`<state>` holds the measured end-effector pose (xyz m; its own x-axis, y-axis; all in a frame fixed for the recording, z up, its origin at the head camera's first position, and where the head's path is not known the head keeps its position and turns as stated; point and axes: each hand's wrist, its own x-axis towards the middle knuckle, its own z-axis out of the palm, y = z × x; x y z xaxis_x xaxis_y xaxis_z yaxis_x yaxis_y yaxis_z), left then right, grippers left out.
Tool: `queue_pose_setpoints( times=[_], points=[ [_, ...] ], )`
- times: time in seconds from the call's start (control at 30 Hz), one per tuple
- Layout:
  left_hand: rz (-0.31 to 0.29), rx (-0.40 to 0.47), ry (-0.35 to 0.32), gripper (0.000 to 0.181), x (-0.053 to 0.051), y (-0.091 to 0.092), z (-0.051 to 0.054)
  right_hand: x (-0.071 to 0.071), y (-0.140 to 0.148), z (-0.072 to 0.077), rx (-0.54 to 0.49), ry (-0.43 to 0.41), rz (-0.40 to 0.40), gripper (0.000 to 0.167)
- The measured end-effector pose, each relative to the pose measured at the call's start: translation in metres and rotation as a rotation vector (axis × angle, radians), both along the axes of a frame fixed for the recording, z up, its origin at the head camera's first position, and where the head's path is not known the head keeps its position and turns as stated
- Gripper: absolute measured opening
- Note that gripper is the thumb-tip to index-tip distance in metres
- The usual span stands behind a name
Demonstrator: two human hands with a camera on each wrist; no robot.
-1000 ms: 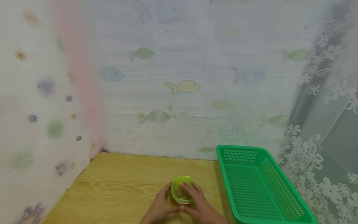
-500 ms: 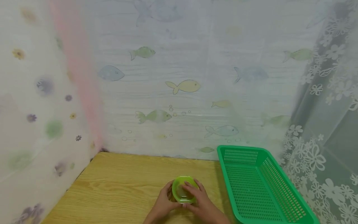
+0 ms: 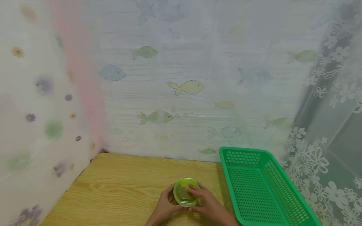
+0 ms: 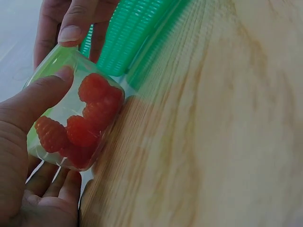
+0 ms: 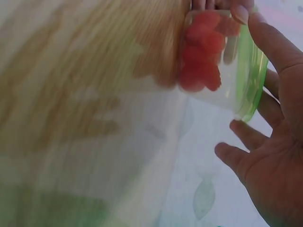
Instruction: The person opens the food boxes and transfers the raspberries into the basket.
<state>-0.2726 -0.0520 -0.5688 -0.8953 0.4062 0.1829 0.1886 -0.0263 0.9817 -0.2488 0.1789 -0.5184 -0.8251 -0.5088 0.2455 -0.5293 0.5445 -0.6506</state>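
A small clear container (image 4: pixel 78 118) with a green lid (image 3: pixel 185 192) stands on the wooden table, and red raspberries (image 4: pixel 83 130) show through its wall. My left hand (image 3: pixel 166 205) grips it from the left, thumb on the near side and fingers curled round the far side. From the right, my right hand (image 3: pixel 208 204) rests some fingers on the lid's edge and top, with the thumb at the near rim. In the right wrist view, two fingers of the right hand (image 5: pixel 279 127) stand off the container.
A green perforated basket (image 3: pixel 255 194) stands on the right side of the wooden table (image 3: pixel 118 188), with nothing seen inside. Behind the table hangs a fish-print sheet (image 3: pixel 186 103); a flower-print sheet (image 3: pixel 34 131) is on the left and lacy fabric (image 3: pixel 316 160) on the right.
My right hand has shifted slightly right, its fingers drawn back from the middle of the lid towards its right edge. My left hand keeps its grip, and the container has barely moved.
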Motion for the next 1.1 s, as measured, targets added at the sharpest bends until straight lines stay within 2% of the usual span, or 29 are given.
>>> queue_pose_setpoints(
  times=[0.17,0.37,0.6,0.83,1.1],
  points=[
    [0.016,-0.010,-0.004,0.083,0.002,0.000,-0.002,-0.001,0.004,0.006,0.022,-0.041,0.038,0.065],
    [0.015,-0.014,-0.003,0.085,0.004,0.000,0.001,0.000,0.006,0.006,0.028,-0.060,0.060,0.065],
    [0.023,-0.020,0.005,0.084,0.005,-0.001,0.000,0.003,0.006,0.006,0.001,-0.073,0.099,0.064],
    [0.033,-0.029,0.044,0.083,0.003,-0.002,0.000,0.007,0.007,0.007,-0.032,-0.118,0.125,0.066],
    [0.013,-0.024,0.035,0.085,0.005,-0.004,0.002,0.009,0.008,0.009,-0.035,-0.079,0.132,0.064]
  ],
)
